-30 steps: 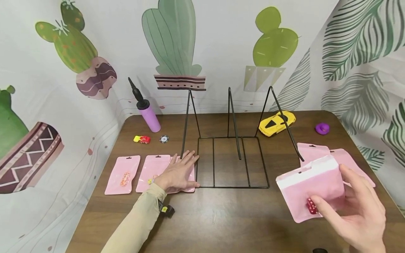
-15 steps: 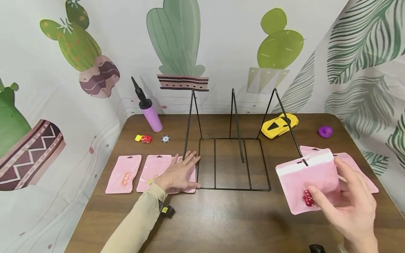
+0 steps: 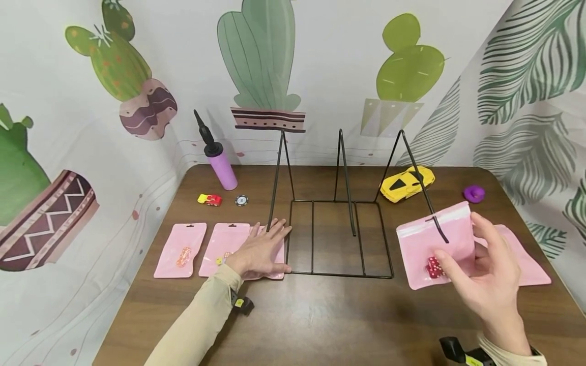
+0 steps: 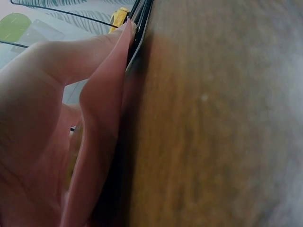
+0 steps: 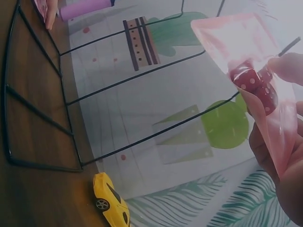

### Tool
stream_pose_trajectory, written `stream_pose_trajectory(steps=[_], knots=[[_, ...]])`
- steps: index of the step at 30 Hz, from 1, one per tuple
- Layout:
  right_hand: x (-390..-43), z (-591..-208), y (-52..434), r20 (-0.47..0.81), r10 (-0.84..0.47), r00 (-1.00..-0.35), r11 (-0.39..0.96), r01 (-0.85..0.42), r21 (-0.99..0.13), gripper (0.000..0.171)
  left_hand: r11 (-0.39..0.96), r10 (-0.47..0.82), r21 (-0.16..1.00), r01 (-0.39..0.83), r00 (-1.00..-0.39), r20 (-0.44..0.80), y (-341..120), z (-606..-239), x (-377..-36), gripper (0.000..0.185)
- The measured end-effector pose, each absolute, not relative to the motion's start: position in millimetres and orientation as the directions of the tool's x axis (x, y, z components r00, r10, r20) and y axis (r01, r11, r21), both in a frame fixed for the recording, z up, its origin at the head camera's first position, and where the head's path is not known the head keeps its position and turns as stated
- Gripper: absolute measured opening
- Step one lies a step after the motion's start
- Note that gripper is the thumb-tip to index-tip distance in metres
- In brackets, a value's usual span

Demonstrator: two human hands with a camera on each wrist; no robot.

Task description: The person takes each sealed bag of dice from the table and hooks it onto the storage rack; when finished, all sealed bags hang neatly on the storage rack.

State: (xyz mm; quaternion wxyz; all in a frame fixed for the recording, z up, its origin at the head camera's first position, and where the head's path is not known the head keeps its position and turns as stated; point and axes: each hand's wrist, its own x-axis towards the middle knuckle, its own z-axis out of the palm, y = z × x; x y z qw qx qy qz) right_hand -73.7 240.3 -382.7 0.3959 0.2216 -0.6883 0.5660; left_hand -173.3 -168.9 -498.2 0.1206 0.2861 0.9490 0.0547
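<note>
**Dice pouch held up beside the wire rack**

At the far left of the desk (image 3: 320, 325) lie two flat pink pouches (image 3: 180, 250), each with a small item inside; behind them stand a purple hand pump (image 3: 220, 165), a tiny red and yellow toy car (image 3: 209, 200) and a round chip (image 3: 241, 201). The left hand (image 3: 261, 250) lies flat with fingers spread on a third pink pouch (image 3: 273, 264), just beside the left edge of the black wire rack (image 3: 341, 223); the left wrist view shows the fingers pressing that pouch against the wood.

Right of the rack, the right hand (image 3: 487, 277) holds a pink zip pouch (image 3: 432, 244) off the desk, pinched between thumb and fingertips, with red dice (image 3: 434, 268) visible at its lower edge. Its top edge overlaps the rack's right slanted wire in the head view; whether they touch I cannot tell. More pink pouches (image 3: 526, 259) lie under and behind that hand, with a yellow toy car (image 3: 407, 183) and a purple object (image 3: 474, 193) farther back.

The step in hand looks like carrying the filled pouch leftward toward the row. The next move would call for clearing the rack's wires and laying it flat without tipping the dice.
</note>
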Motion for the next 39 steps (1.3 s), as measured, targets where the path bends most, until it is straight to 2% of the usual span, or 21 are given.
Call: stream_pose_trajectory(steps=[7, 11, 18, 22, 25, 28, 39], knots=[[-92.5, -383.0, 236.7, 0.748, 0.154, -0.645, 0.309, -0.688, -0.657, 0.072, 0.829, 0.558, 0.162, 0.535, -0.807, -0.193, -169.0, -499.8, -173.9, 0.111], [-105.5, -377.2, 231.3, 0.736, 0.176, -0.653, 0.404, -0.634, -0.659, 0.073, 0.832, 0.553, 0.166, 0.529, -0.811, -0.19, -168.8, -499.5, -173.8, 0.111], [-147.9, -372.4, 213.9, 0.751, 0.233, -0.617, 0.366, -0.66, -0.656, 0.065, 0.837, 0.545, 0.192, 0.513, -0.815, -0.198, -170.2, -499.2, -173.0, 0.11], [-176.7, -384.2, 214.8, 0.718, 0.303, -0.627, 0.478, -0.552, -0.683, 0.068, 0.837, 0.545, 0.2, 0.51, -0.813, -0.205, -171.3, -500.0, -172.4, 0.11], [-193.8, -391.0, 216.6, 0.689, 0.338, -0.641, 0.503, -0.496, -0.708, 0.07, 0.833, 0.55, 0.195, 0.517, -0.809, -0.207, -171.0, -500.5, -172.2, 0.109], [-203.9, -394.3, 214.1, 0.677, 0.347, -0.649, 0.497, -0.484, -0.72, 0.072, 0.83, 0.556, 0.186, 0.526, -0.807, -0.199, -171.5, -500.5, -172.2, 0.11], [-216.9, -402.2, 215.0, 0.737, 0.323, -0.593, 0.562, -0.506, -0.654, 0.071, 0.835, 0.55, 0.164, 0.526, -0.808, -0.21, -170.6, -500.5, -174.1, 0.11]])
